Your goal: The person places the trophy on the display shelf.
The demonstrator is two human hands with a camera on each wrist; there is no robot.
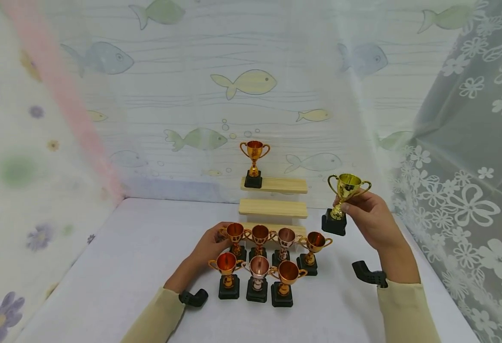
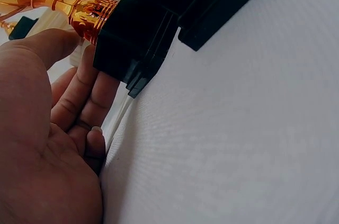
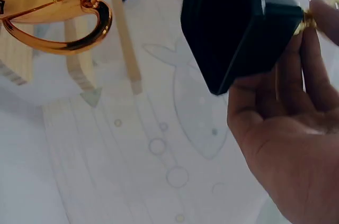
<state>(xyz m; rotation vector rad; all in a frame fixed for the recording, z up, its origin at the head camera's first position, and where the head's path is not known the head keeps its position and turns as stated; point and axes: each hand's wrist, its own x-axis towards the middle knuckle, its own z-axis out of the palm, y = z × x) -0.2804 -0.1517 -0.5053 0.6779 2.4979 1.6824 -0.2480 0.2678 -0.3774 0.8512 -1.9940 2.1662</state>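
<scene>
Two hands: right hand (image 1: pixel 372 220), raised to the right of the steps (image 1: pixel 272 208); left hand (image 1: pixel 211 245), lower, to their left.
Right grip: thumb and fingers pinch the gold cup (image 1: pixel 347 188) by its stem.
Gold cup: lifted off the table (image 1: pixel 148 247), roughly upright; its hollow black base shows in the right wrist view.
Left grip: thumb against the stem, fingers bent behind the base of the left rear cup (image 1: pixel 235 232), copper, standing on the table.
Rear row, continuing right: copper cup (image 1: pixel 260 233), rose cup (image 1: pixel 286 236), end cup (image 1: pixel 315 241), also copper.
Front row, nearer the viewer: orange cup (image 1: pixel 227 263), pale rose cup (image 1: pixel 259 267), front right cup (image 1: pixel 287 273); all upright on black bases.
Steps: three wooden tiers behind the rows; shelf cup (image 1: pixel 254 151), copper, upright at the left end of the top tier.
Wrists: black mounts (image 1: pixel 194 298) beside tan sleeves (image 1: pixel 407 309).
Surround: fish curtain (image 1: pixel 182 95) behind; lace curtain (image 1: pixel 469 200) at right; flowered curtain (image 1: pixel 15 200) at left.
</scene>
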